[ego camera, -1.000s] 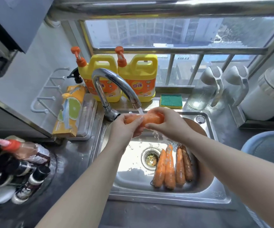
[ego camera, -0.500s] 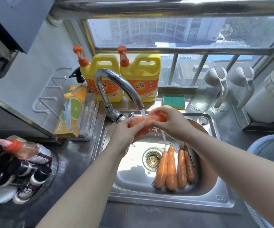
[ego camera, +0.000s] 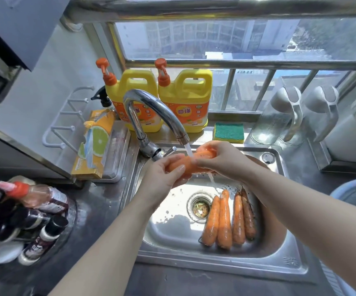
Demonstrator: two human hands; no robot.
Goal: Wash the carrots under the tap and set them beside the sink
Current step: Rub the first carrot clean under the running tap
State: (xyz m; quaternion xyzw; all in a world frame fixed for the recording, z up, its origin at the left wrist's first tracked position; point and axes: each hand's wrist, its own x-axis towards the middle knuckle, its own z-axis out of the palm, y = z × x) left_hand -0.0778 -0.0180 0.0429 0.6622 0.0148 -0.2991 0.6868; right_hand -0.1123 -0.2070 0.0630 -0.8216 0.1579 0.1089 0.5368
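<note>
Orange carrot (ego camera: pixel 187 165), part hidden: our fingers cover both its ends, so we cannot tell tip from top.
Left hand (ego camera: pixel 162 180): curls round the carrot's lower-left stretch, thumb on top.
Right hand (ego camera: pixel 221 161): pinches the upper-right stretch from above.
Cut off: a pale blue rim (ego camera: pixel 352 189) right of our right forearm leaves the frame; we cannot make out what it is.
Surface (ego camera: pixel 100 199): dark, around the steel sink (ego camera: pixel 215 261) below our hands.
Room: barred window (ego camera: pixel 236 39) beyond our hands; two yellow jugs (ego camera: pixel 136 97) behind the tap (ego camera: pixel 151 105).
Axis: the held carrot runs lower-left to upper-right, under the tap's stream, over the sink.
Other carrots (ego camera: pixel 226 218): four lie in the sink below our right hand, long axes pointing away from us.
</note>
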